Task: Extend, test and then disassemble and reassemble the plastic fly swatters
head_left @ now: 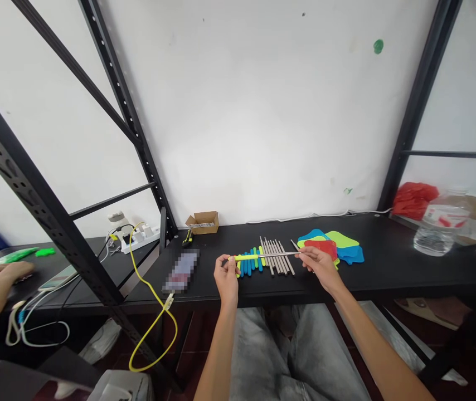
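Note:
In the head view I hold a thin metal rod with a yellow handle [245,257] level above the table. My left hand [226,273] is closed around the handle's left end. At the other end, the fingertips of my right hand [318,262] pinch the thin silver tip. Beneath the rod lies a row of short blue, green and yellow handles [249,268]. To their right several thin grey rods [280,263] lie side by side, partly crossed by the held rod. Flat blue, yellow-green and red plastic pieces [349,240] overlap in a pile just behind my right hand.
A phone [181,270] on a yellow cable, a small cardboard box [203,223] and a cutter [187,238] are at left. A water bottle [441,225] and red bag [413,200] stand right. Beyond the black shelf post [49,189], another person's hand [16,271] rests on the neighbouring table.

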Tool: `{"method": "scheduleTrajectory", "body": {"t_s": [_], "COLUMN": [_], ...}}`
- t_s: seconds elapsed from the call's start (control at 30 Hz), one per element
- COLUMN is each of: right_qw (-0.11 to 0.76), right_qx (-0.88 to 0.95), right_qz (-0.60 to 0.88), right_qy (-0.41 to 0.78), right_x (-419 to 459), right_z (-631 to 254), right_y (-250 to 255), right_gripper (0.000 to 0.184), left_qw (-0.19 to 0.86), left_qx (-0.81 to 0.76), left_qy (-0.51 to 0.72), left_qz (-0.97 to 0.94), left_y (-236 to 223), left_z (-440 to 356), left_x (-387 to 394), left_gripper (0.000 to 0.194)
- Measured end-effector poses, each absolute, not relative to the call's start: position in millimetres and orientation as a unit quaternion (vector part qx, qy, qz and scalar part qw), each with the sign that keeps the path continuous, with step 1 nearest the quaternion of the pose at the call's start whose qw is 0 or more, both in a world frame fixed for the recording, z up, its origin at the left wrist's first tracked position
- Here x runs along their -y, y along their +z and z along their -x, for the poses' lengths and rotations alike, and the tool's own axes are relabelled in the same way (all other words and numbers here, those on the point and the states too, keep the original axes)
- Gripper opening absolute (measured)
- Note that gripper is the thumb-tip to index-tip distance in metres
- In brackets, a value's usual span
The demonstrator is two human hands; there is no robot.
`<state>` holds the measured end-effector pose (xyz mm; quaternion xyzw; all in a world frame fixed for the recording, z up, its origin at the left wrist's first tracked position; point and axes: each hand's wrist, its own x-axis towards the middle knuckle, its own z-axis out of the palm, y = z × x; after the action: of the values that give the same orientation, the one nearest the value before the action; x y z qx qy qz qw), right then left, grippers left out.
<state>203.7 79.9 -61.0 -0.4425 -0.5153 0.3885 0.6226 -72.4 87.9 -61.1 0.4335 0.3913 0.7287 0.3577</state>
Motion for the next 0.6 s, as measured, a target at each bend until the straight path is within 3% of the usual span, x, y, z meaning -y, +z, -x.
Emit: {"method": "scheduleTrajectory", "body": {"t_s": [0.6], "right_qw": [0.596], "right_qx": [0.558], "right_qz": [0.45], "right_qy": [0.362], "right_x": [-77.0], "right_z": [-202.8], "right_y": [-58.6], "right_gripper": [0.044], "left_qw": [0.358], "left_qx": [-0.39], "left_qy": [0.705], "left_qz": [-0.472], "left_y": [-56.8], "left_z": [70.7], "left_x": [-82.9], "left_gripper": [0.033]}}
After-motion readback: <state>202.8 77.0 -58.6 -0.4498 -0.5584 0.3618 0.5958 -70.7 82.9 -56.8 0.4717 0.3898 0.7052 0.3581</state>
